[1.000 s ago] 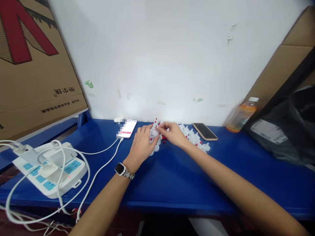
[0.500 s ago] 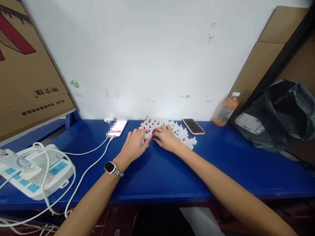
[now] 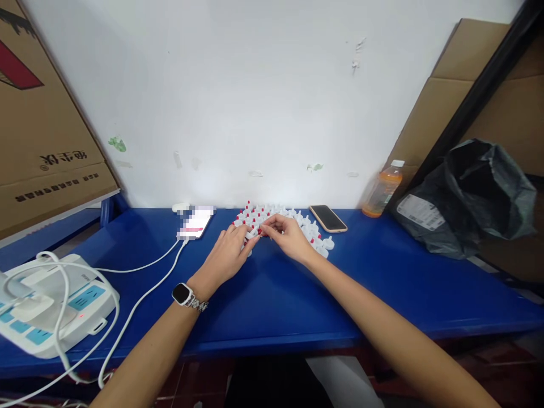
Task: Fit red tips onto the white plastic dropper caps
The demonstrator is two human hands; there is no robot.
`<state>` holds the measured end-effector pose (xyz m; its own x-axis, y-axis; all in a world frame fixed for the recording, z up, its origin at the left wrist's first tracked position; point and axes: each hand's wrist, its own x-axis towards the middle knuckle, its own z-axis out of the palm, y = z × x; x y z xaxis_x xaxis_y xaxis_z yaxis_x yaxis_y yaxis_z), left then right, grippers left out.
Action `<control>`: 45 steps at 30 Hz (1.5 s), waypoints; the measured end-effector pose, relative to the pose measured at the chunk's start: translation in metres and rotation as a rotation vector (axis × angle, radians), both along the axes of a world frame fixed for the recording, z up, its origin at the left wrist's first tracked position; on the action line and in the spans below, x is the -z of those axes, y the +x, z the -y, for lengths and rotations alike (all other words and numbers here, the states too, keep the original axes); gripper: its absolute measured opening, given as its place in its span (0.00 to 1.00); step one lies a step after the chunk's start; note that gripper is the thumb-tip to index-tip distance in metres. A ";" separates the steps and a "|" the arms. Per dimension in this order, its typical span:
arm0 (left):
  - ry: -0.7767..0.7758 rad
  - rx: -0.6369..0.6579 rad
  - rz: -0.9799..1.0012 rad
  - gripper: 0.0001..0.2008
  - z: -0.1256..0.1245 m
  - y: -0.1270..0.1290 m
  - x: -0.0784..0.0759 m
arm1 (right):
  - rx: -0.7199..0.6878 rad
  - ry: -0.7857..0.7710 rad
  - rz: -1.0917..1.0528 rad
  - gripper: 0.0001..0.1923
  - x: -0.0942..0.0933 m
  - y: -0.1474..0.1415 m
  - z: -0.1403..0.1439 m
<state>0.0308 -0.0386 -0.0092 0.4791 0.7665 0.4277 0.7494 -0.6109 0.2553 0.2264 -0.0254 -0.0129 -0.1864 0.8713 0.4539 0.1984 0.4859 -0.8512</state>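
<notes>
On the blue table (image 3: 272, 306) lies a cluster of small white nozzle caps (image 3: 304, 220) with pointed tips, several of them topped with red tips (image 3: 249, 203). At the near left of the cluster, my left hand (image 3: 225, 255) is closed with thumb and forefinger on one white nozzle cap, partly hidden by the fingers. My right hand (image 3: 289, 237) pinches beside it, its fingertips close to the left thumb. A small red tip (image 3: 260, 230) shows at the right fingertips. A watch (image 3: 182, 294) is on my left wrist.
Behind left is a lit phone (image 3: 198, 221) on a white cable; behind right, a dark-screened phone (image 3: 328, 218). A power strip (image 3: 91, 317) with looped cables occupies the left. An orange drink bottle (image 3: 382, 190) and a black plastic bag (image 3: 450, 226) stand right, before a wall (image 3: 255, 102).
My right hand has drawn up from among the caps into a pinch near the left fingers. The left hand keeps its hold. The view has shifted slightly to the right.
</notes>
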 end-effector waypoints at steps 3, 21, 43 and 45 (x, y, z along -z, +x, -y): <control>-0.010 0.016 0.001 0.19 0.002 0.001 -0.001 | -0.083 -0.065 -0.161 0.14 0.004 -0.009 0.003; 0.075 0.144 0.063 0.14 0.010 0.007 -0.001 | -0.026 -0.227 -0.427 0.20 -0.012 -0.018 0.013; 0.103 -0.274 0.088 0.16 -0.014 -0.031 0.001 | 0.261 0.141 0.655 0.10 -0.040 -0.051 -0.139; 0.054 -0.297 0.067 0.16 -0.016 -0.033 0.004 | 0.241 0.134 0.795 0.09 -0.038 -0.060 -0.158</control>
<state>-0.0024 -0.0229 -0.0128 0.2067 0.8444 0.4942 0.8801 -0.3811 0.2832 0.1668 0.1321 0.0254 -0.3104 0.8763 0.3684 0.8258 0.4405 -0.3521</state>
